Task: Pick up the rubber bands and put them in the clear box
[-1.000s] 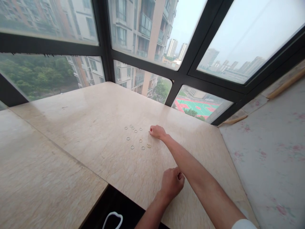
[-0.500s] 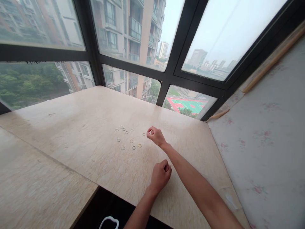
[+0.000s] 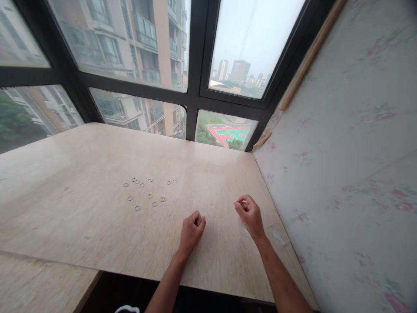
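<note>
Head view: so there's a loose scatter of thin rings (image 3: 137,208) lying flat on the pale marbled desk (image 3: 97,234), well off to the left of both hands. A few overlap, including a yellowish pair (image 3: 163,199) on the right side of the bunch. The left hand (image 3: 191,232) is nearest them, fingers curled into a loose fist, and I can't tell if anything's tucked inside. The right hand (image 3: 235,204) has thumb and index pinched on a tiny thin thing (image 3: 233,203) (way too small to make out properly). Nothing stands between the hands. Behind the right wrist there's a clear plastic piece (image 3: 279,237), maybe a bag, contents unclear, near the floral wall (image 3: 342,143). Dark window frames (image 3: 192,102) close off the far edge, and a white curved thing (image 3: 127,309) peeks in at the bottom.
</note>
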The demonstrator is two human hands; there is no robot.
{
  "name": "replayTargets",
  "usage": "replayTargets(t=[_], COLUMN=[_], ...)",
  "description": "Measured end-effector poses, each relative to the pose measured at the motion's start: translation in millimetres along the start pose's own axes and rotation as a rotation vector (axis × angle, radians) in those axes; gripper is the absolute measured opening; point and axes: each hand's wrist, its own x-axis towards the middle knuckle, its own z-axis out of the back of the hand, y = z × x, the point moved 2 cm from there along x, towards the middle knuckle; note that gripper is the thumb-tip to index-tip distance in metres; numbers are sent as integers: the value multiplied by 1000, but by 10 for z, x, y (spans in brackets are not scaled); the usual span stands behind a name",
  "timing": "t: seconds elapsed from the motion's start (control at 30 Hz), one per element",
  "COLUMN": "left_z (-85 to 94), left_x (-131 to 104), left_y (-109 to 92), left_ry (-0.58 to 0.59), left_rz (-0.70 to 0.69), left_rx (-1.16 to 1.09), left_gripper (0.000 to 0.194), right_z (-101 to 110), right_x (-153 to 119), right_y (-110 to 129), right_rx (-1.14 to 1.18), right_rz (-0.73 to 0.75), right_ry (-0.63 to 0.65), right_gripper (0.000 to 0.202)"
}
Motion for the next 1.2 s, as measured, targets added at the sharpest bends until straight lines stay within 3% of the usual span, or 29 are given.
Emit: replayTargets(t=[0.17,0.33,0.67,0.97,1.2], left_z=[17,25,26,-40,-130], left_x=[-12,-30,-67,-230,-335], left_y=[-35,-56,-45,-127,-127], left_ry=[-16,-34,-66,-38,-163], left_rz=[-16,-26,0,-28,-158], left_rx=[33,66,76,192,414], left_gripper=[35,36,38,35,28], right_z=[640,840,760,692,111], right_x=[-300,-369,-410,-570,-887], right_y=[-360,-586,-781,-474,-228], right_rx=[-300,-529,-614,-431,-236], right_rz=[-17,96,217,355,527], right_ry=[-69,-81,-50,-129,270], right_gripper=[26,28,31,17,12])
